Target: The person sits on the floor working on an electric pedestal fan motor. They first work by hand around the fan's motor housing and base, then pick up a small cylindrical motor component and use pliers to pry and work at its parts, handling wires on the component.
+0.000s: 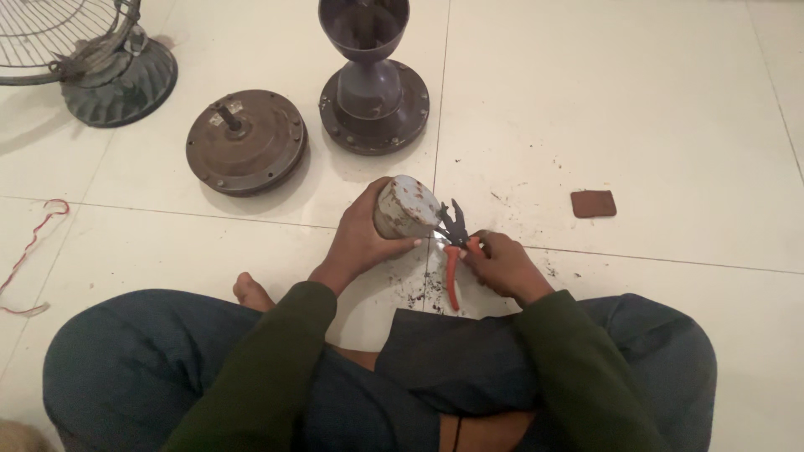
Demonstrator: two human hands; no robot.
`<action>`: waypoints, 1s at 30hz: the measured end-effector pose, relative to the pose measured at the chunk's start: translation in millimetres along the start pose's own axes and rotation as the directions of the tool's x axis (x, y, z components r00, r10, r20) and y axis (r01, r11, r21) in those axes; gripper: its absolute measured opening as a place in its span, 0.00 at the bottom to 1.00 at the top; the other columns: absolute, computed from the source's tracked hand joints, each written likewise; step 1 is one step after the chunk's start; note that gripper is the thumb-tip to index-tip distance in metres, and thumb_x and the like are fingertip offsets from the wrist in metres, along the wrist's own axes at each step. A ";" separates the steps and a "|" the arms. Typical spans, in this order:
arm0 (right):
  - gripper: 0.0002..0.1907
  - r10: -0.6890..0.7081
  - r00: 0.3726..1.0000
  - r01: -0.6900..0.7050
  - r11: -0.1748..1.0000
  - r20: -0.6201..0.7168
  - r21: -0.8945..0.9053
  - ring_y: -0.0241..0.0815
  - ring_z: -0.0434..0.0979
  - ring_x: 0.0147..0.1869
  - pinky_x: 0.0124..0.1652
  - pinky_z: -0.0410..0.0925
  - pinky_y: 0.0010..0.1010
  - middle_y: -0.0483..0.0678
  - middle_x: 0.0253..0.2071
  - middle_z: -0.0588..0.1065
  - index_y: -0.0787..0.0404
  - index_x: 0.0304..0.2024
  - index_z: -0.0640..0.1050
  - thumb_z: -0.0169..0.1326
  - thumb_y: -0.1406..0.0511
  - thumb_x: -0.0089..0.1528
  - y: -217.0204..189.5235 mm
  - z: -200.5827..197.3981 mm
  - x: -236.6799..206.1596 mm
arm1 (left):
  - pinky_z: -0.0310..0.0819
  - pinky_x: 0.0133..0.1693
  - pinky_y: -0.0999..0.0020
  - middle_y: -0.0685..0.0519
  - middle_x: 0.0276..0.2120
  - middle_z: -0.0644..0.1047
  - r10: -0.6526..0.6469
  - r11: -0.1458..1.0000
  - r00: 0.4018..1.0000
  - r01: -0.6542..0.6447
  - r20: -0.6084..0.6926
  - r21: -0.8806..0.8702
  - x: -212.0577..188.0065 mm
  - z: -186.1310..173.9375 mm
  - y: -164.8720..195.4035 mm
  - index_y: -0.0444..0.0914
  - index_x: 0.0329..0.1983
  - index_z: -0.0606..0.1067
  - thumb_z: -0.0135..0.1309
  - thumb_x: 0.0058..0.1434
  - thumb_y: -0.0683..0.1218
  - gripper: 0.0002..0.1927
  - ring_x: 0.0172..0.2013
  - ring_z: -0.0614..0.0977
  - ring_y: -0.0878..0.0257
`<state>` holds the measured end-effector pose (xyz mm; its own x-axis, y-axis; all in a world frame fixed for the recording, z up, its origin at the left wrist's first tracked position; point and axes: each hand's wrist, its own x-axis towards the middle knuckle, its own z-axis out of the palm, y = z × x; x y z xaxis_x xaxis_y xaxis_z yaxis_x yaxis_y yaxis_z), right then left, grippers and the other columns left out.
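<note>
My left hand [360, 238] grips a grey, rust-spotted metal cylinder [405, 207] and holds it tilted just above the white tiled floor [636, 109]. My right hand [501, 264] holds pliers [453, 243] with orange handles. Their dark jaws touch the cylinder's lower right edge. I sit cross-legged, with dark trousers and green sleeves in the lower part of the view.
A round brown motor housing [245, 141] with a short shaft lies at upper left. A dark cup-shaped motor cover [371, 79] stands beside it. A wire fan guard on a base [92, 52] is at far left. A small brown pad [593, 203], dark debris and a red wire [33, 238] lie on the tiles.
</note>
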<state>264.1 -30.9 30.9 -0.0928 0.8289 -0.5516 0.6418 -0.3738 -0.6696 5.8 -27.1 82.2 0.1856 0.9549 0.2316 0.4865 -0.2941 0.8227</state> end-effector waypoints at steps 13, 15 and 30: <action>0.28 -0.038 0.933 -0.182 0.810 0.358 0.558 0.30 0.53 0.15 0.16 0.47 0.26 0.36 0.14 0.56 0.58 0.33 0.75 0.42 0.43 0.65 -6.3 -4.9 -18.3 | 0.74 0.58 0.59 0.42 0.55 0.78 0.002 1.000 1.000 -0.002 0.000 -0.030 -2.8 -2.4 -2.0 0.35 0.64 0.66 0.75 0.42 0.51 0.48 0.57 0.81 0.50; 0.34 -0.011 0.942 -0.162 0.860 0.335 0.483 0.30 0.53 0.14 0.16 0.47 0.25 0.36 0.12 0.56 0.57 0.35 0.80 0.40 0.37 0.63 -14.8 -5.9 -25.0 | 0.74 0.59 0.59 0.42 0.56 0.77 0.007 1.000 1.000 -0.007 0.014 -0.025 -3.2 -3.0 0.3 0.36 0.65 0.66 0.74 0.42 0.52 0.49 0.58 0.80 0.50; 0.34 0.033 0.970 -0.009 0.995 0.239 -0.099 0.49 0.70 0.30 0.29 0.64 0.42 0.54 0.33 0.71 0.61 0.57 0.66 0.59 0.55 0.52 -10.8 -17.1 -24.1 | 0.70 0.59 0.55 0.44 0.58 0.75 0.010 0.992 0.999 -0.015 0.039 0.125 -2.8 -0.9 -4.3 0.40 0.67 0.67 0.75 0.39 0.55 0.51 0.59 0.75 0.46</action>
<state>272.4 -39.7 59.9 -0.2512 0.6927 -0.6761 0.7151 -0.3379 -0.6119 2.4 -28.4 78.5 0.2240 0.9495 0.2197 0.5866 -0.3114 0.7476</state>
